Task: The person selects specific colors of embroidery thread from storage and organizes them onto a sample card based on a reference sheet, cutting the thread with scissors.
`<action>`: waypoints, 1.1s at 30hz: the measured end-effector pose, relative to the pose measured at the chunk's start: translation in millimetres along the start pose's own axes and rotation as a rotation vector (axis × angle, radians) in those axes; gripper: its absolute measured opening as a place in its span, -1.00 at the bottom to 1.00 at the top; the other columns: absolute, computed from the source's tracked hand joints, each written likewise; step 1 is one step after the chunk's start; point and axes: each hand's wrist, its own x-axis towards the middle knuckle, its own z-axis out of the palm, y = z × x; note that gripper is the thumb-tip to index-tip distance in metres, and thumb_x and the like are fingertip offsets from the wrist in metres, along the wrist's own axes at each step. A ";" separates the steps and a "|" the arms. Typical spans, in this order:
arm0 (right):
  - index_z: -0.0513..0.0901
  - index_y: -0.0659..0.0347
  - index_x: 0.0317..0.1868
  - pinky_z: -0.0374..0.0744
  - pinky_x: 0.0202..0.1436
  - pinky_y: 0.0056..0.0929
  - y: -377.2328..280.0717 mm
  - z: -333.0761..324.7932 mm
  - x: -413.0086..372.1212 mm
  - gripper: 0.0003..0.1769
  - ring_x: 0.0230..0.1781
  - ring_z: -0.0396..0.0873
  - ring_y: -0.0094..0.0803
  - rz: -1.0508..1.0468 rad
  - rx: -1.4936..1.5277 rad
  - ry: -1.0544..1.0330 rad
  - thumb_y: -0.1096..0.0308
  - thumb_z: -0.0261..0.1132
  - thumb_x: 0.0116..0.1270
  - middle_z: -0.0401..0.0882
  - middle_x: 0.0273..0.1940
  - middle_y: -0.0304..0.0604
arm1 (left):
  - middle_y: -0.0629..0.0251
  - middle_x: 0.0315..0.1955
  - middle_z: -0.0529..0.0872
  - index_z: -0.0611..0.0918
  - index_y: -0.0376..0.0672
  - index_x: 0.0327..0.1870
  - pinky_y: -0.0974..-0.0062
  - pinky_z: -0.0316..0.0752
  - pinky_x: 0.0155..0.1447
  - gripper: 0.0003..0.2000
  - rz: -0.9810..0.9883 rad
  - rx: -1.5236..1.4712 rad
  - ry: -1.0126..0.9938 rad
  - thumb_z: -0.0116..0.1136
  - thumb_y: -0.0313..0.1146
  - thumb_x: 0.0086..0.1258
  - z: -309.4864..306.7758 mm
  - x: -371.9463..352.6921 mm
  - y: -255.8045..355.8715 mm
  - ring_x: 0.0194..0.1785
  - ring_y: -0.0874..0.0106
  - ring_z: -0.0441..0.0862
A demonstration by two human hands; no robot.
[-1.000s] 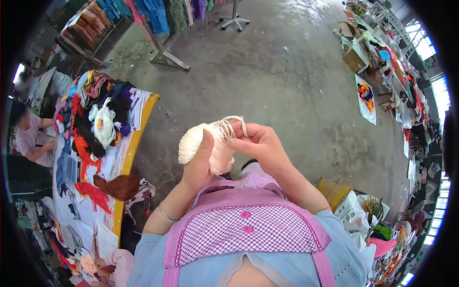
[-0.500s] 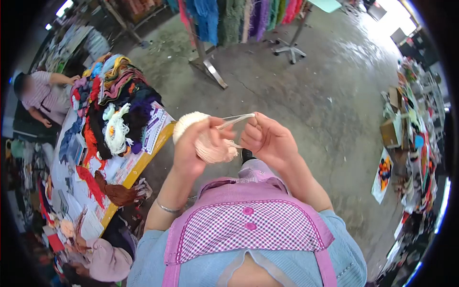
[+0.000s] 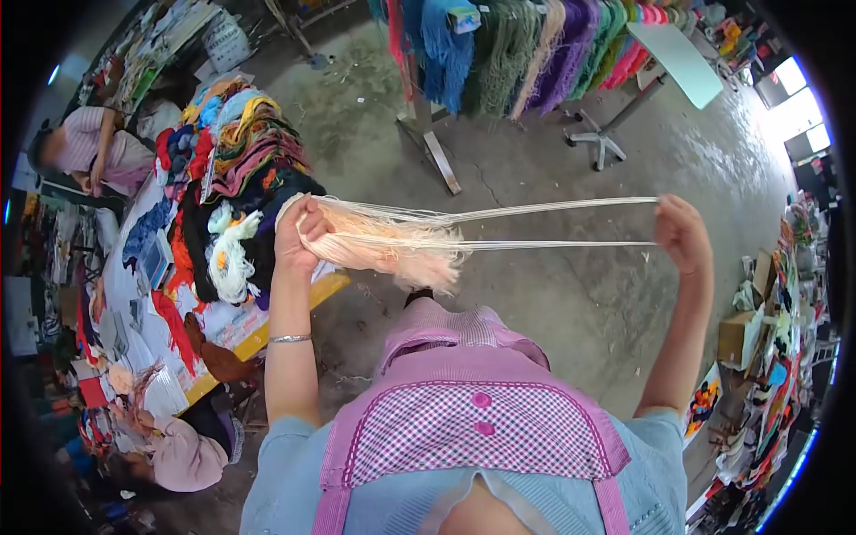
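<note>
Both hands [image 3: 301, 235] [image 3: 684, 234] stretch yarn [image 3: 383, 248]; the sack's [image 3: 227, 43] print looks illegible.

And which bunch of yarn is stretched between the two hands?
The pale peach bunch: the left hand grips it and the right hand holds its strands out straight. The white bunch lies in the pile on the table; the blue yarn hangs up.

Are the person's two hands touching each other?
No, pale strands stretch across a wide gap between the left hand and the right hand.
</note>
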 end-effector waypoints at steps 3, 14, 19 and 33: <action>0.38 -0.05 -0.50 0.09 -0.71 -0.63 12.6 -128.9 63.6 -0.72 -0.76 0.09 -0.76 0.056 0.257 0.215 0.34 0.24 0.39 0.16 -0.68 -0.57 | 0.55 -0.82 0.19 0.48 -0.09 -0.46 0.46 0.50 -0.28 -0.79 0.040 -0.046 0.019 0.00 -0.32 0.47 -10.2 42.0 21.6 -0.77 0.58 0.15; 0.55 0.09 0.14 0.03 -0.72 -0.61 40.0 84.1 145.2 -0.63 -0.75 0.06 -0.70 0.082 0.352 -0.178 0.15 0.22 0.41 0.16 -0.68 -0.50 | -0.01 0.24 0.50 0.27 -0.24 0.41 0.27 0.49 0.23 -0.42 0.228 -0.214 -0.243 -0.09 0.00 0.54 81.1 125.0 98.5 0.19 0.20 0.57; 0.63 0.30 0.01 0.32 -0.41 -0.60 4.5 295.5 232.8 -0.69 -0.50 0.38 -0.61 0.042 0.027 -0.452 0.24 0.22 0.43 0.46 -0.49 -0.31 | 0.03 0.40 0.31 0.21 -0.27 0.45 0.25 0.32 0.39 -0.34 0.275 0.021 -0.233 -0.30 0.11 0.57 89.5 153.5 154.2 0.42 0.21 0.32; 0.59 0.31 -0.09 0.48 -0.08 -0.60 -89.2 533.1 428.0 -0.79 -0.22 0.52 -0.63 -0.016 0.290 -0.834 0.32 0.19 0.47 0.62 -0.23 -0.31 | 0.00 0.23 0.52 0.50 -0.40 0.21 0.38 0.44 0.26 -0.65 0.344 0.263 -0.031 0.01 -0.44 0.47 74.3 284.0 247.6 0.21 0.34 0.54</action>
